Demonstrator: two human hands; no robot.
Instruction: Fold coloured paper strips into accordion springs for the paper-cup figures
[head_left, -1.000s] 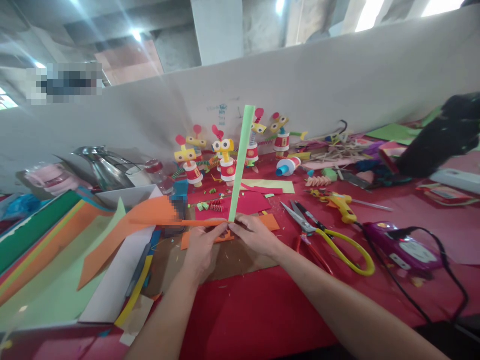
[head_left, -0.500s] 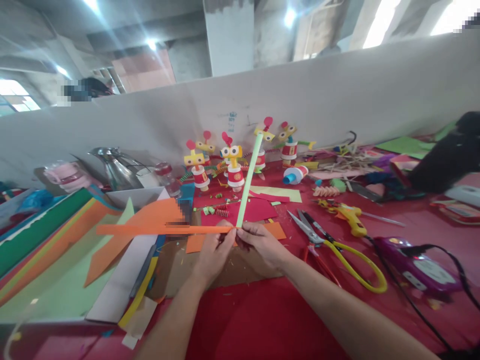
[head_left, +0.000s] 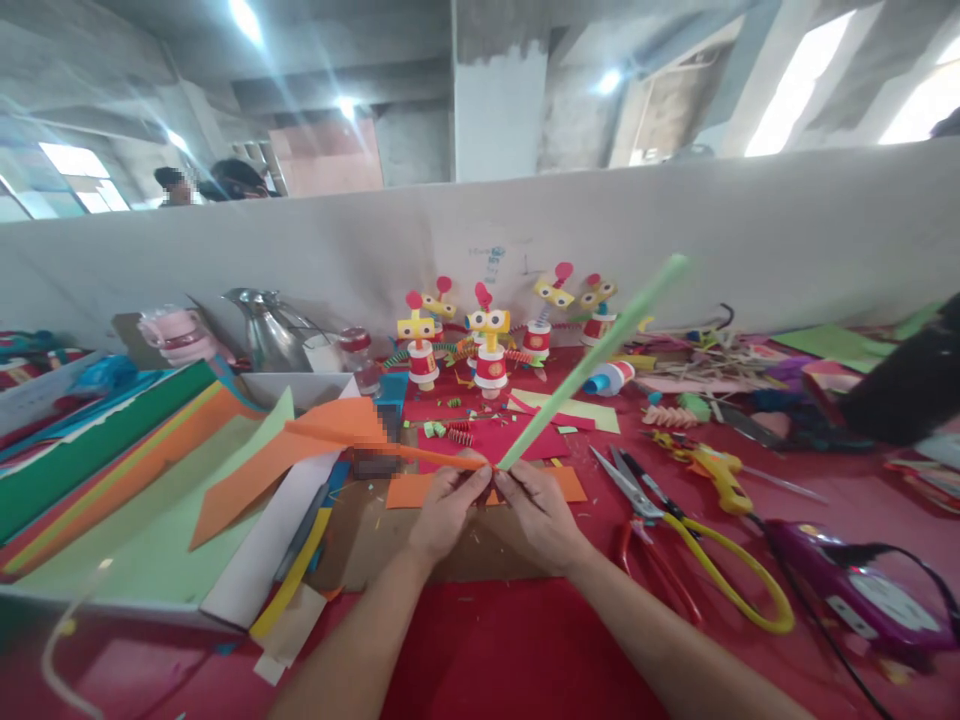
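Note:
My left hand (head_left: 452,505) pinches the near end of a long orange paper strip (head_left: 420,456), which stretches off to the left over the paper box. Close beside it, my right hand (head_left: 541,515) is closed on the lower end of a light green paper strip (head_left: 592,358) that slants up to the right. The two strips meet between my fingertips; how they join there is hidden. Beneath my hands lie an orange paper piece (head_left: 574,484) and a brown cardboard sheet (head_left: 480,550). Behind stand several paper-cup figures, one of them a red-and-white figure (head_left: 491,368) with big eyes.
At left is a white box (head_left: 247,565) of coloured paper. Scissors (head_left: 739,568), red-handled pliers (head_left: 660,565), a yellow glue gun (head_left: 724,478) and a purple device (head_left: 862,585) with cables lie at right. A metal jug (head_left: 270,335) stands at the back left.
The green strip has swung from nearly upright to a slant toward the right. The orange strip now bends and slopes down toward my fingers. The camera view has shifted a little.

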